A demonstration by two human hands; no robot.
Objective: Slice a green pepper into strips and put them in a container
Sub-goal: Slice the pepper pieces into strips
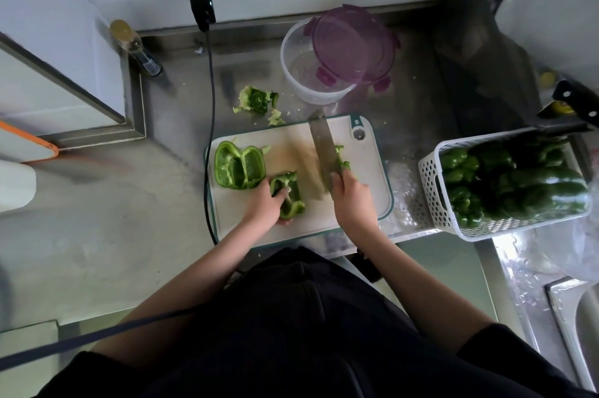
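— Watch the left hand (264, 199) here. It's pinning that pepper piece (289, 195) down near the middle of the frame, fingers curled over it, and the fingertips sit on the side facing the blade. If the knife (322, 151) comes across and those tips aren't tucked back, that's a nick, I'd say.

— And the right hand (351, 199)?

— Wrapped tight round the knife handle, blade pointing away up the cutting board (369, 177), just beside the piece but not on it yet. Other worry: the piece lies hollow side up and glossy, so it could rock or skid under pressure.

— How does the pepper look?

— Bright green, pale ribs showing inside. A bigger opened half (239, 167) lies left of it on the board, cavity up, uncut. A few small bits (342, 159) right of the blade.

— Nothing in the container (299, 73)?

— Looks empty from here, upper centre, well apart from the board, its purple lid (353, 44) tilted over the rim. Strips carried that far may drop on the surface (129, 235).
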